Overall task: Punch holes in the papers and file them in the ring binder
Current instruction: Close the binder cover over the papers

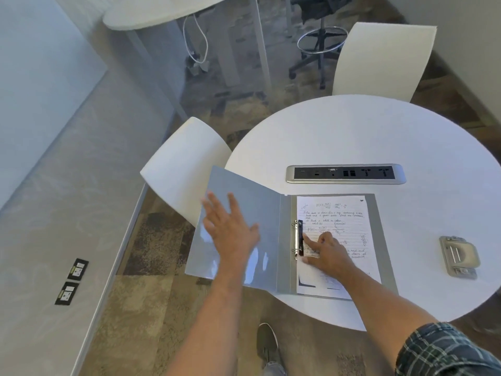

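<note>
A grey ring binder [271, 213] lies open at the left edge of the round white table [379, 137], its front cover hanging out past the table's rim. Handwritten papers [349, 213] lie on its right half, against the metal rings [297, 240]. My left hand [230, 232] rests flat on the inside of the open cover, fingers spread. My right hand [325, 253] presses on the papers beside the rings, index finger stretched toward the black clamp strip. A grey hole punch [458, 257] sits alone on the table to the right.
A power and socket strip [345, 173] is set into the table behind the binder. White chairs stand at the left [184, 169] and at the back [379, 61]. A second table [162, 12] and a black office chair [320, 50] stand further off.
</note>
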